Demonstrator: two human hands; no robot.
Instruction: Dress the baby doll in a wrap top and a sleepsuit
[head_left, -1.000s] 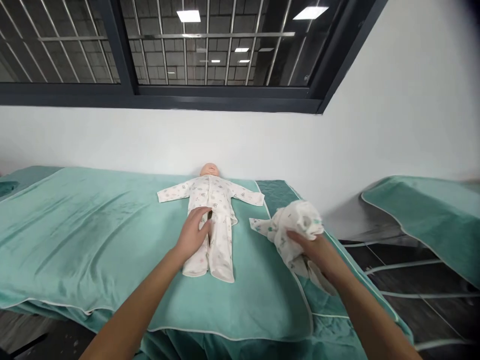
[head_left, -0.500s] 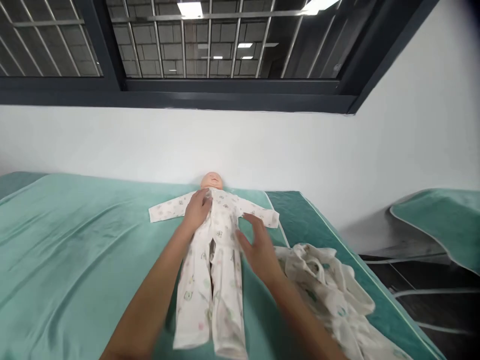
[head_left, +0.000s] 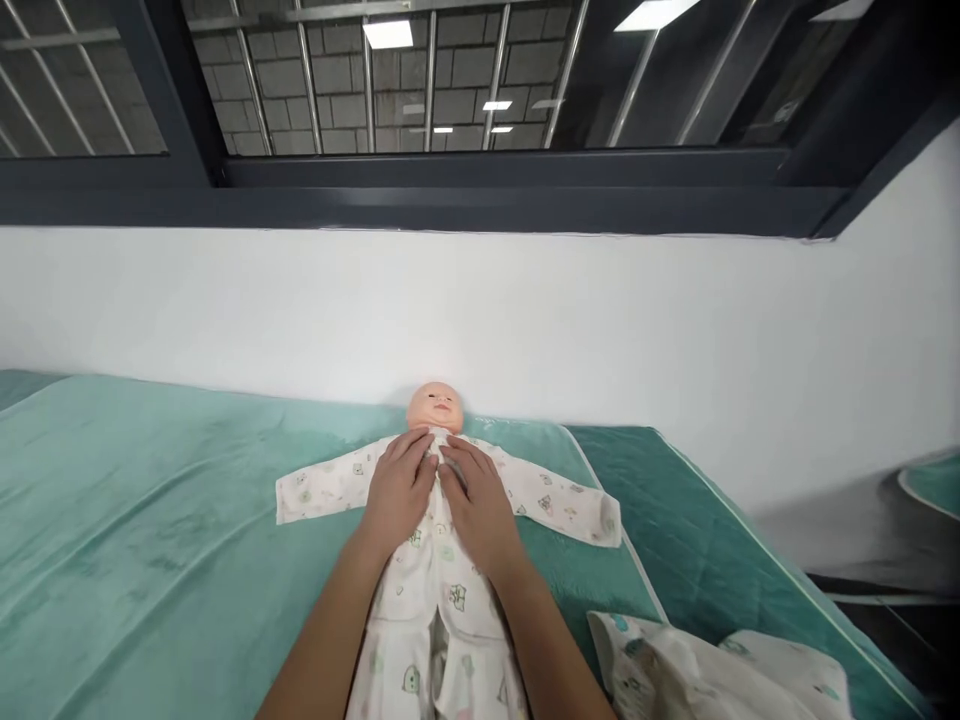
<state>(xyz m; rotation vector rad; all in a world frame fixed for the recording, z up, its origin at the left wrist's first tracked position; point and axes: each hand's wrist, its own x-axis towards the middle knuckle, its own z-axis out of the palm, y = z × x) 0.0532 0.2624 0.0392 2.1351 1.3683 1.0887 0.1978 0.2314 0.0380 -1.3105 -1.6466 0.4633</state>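
Note:
A doll lies on its back, its bare head (head_left: 436,407) close to the wall. It wears a white long-sleeved top (head_left: 337,484) with small printed animals, the sleeves spread out to both sides. Matching white trousers (head_left: 409,675) run down toward me. My left hand (head_left: 401,490) rests on the left of the chest, just under the neck. Opposite it, my right hand (head_left: 476,495) lies on the right of the chest. Both hands have their fingers laid along the cloth, thumbs toward the front opening. Whether any cloth is under the fingertips is hidden.
Crumpled white printed clothes (head_left: 720,670) lie at the lower right. A green plush cover (head_left: 150,540) is under the doll, with a darker green strip (head_left: 667,520) to its right. Behind stands a white wall (head_left: 562,320) below a dark-framed window (head_left: 487,205).
My right hand has moved from beside the doll's waist up onto the chest. My left hand stays on the chest. The view has come closer, and the doll's head now shows fully.

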